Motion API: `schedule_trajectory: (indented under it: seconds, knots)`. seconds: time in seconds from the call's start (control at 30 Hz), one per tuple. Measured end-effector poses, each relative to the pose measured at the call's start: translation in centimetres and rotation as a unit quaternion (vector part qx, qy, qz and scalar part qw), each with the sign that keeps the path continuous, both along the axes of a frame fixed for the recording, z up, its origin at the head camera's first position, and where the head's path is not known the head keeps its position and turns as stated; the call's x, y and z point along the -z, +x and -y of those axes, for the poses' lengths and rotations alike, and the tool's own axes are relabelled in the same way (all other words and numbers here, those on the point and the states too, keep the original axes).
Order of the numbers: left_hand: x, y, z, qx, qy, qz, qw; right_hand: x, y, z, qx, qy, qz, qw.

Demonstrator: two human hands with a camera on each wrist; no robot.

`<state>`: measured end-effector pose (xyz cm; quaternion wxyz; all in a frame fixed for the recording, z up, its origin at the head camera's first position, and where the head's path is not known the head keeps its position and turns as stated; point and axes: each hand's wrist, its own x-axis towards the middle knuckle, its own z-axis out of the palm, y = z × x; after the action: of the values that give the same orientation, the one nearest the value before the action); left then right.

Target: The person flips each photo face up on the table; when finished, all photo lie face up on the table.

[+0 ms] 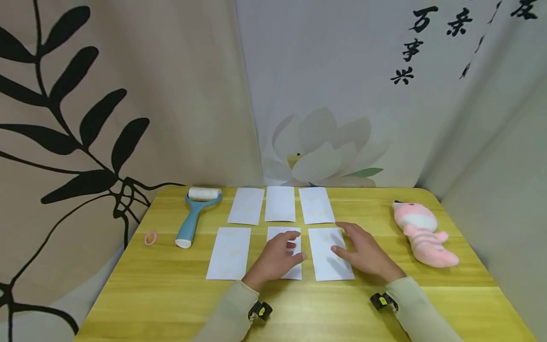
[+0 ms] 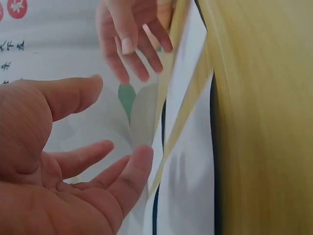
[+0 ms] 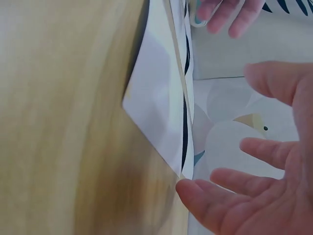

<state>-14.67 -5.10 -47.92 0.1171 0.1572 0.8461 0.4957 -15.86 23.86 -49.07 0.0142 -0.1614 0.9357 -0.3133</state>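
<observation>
White paper cards lie flat on the table in two rows of three. My left hand [image 1: 277, 257] hovers over the front middle card [image 1: 278, 232], partly hiding it, its fingers relaxed and holding nothing. Above the right side of the front right card [image 1: 322, 247] is my right hand [image 1: 365, 251], thumb apart from the fingers, with nothing in it. Both wrist views show loosely bent fingers beside the cards, with empty space between thumb and fingers. The front left card [image 1: 228, 254] and the back right card [image 1: 316, 205] lie in full view.
A blue-handled lint roller [image 1: 192, 221] lies at the back left of the wooden table [image 1: 141, 289], beside a small pink ring [image 1: 150, 238]. On the right rests a pink and white plush toy [image 1: 425, 235]. Printed curtains [image 1: 192, 95] hang behind the table.
</observation>
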Motion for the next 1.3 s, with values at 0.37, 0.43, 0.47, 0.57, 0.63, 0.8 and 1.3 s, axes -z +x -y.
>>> schedule_trajectory:
  seconds: [0.37, 0.43, 0.47, 0.57, 0.63, 0.8, 1.3]
  knots:
    - [1.3, 1.4, -2.7, -0.015, 0.063, 0.098, 0.9931, 0.4, 1.2, -0.5, 0.025, -0.043, 0.061, 0.9969]
    - [1.3, 1.4, -3.0, -0.017, 0.073, 0.106, 0.9915, 0.4, 1.3, -0.4, 0.022, -0.062, 0.074, 0.9950]
    - [1.3, 1.4, -3.1, -0.017, 0.078, 0.110, 0.9908, 0.4, 1.3, -0.4, 0.019, -0.074, 0.080, 0.9939]
    - [1.2, 1.3, -3.5, -0.017, 0.093, 0.116, 0.9887, 0.6, 1.4, -0.3, 0.009, -0.096, 0.085, 0.9917]
    - [1.3, 1.3, -3.8, -0.016, 0.103, 0.124, 0.9868, 0.7, 1.5, -0.3, 0.002, -0.105, 0.087, 0.9907]
    - [1.1, 1.2, -4.2, -0.017, 0.113, 0.127, 0.9853, 0.8, 1.6, -0.4, -0.024, -0.110, 0.078, 0.9906]
    - [1.7, 1.3, -4.7, -0.038, 0.132, 0.137, 0.9809, 0.8, 2.8, -0.3, -0.102, 0.044, -0.003, 0.9938]
